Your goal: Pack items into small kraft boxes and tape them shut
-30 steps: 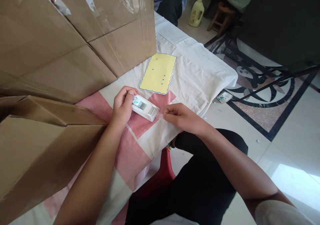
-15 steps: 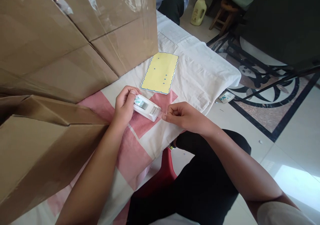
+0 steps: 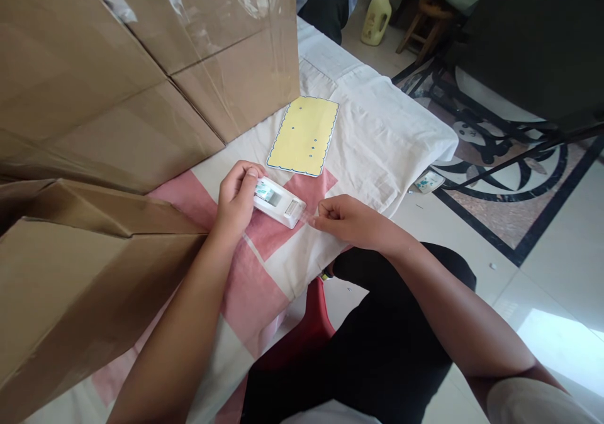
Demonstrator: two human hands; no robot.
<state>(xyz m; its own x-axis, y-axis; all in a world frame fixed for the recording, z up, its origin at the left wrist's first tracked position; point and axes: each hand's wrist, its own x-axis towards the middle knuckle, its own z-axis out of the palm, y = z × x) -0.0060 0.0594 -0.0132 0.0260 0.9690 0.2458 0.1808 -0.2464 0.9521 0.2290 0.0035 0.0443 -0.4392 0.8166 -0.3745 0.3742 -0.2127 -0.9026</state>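
My left hand [image 3: 238,191] is closed on the left end of a small white oblong plastic case [image 3: 287,212], thumb on top. The case has a printed blue-green and grey patch on its upper face and a small ribbed or slotted part near its right end. My right hand [image 3: 346,221] is closed in a pinch just off that end. Between the fingertips and the case is a thin clear strip [image 3: 307,217], faint against the cloth. Beyond the hands, a yellow card [image 3: 304,136] with a scalloped blue border lies flat on the white cloth.
Tall taped cardboard boxes [image 3: 236,84] stand at the left, with an open-flapped carton [image 3: 94,285] nearer me. A pink-and-white cloth [image 3: 257,285] covers the table. On the floor are a yellow bottle [image 3: 377,18], a wooden stool [image 3: 425,24] and a small patterned packet [image 3: 429,182]. Another person's leg [image 3: 328,9] shows behind.
Almost nothing differs. The whole view has shifted very slightly, and both hands keep their hold with the case in nearly the same place.
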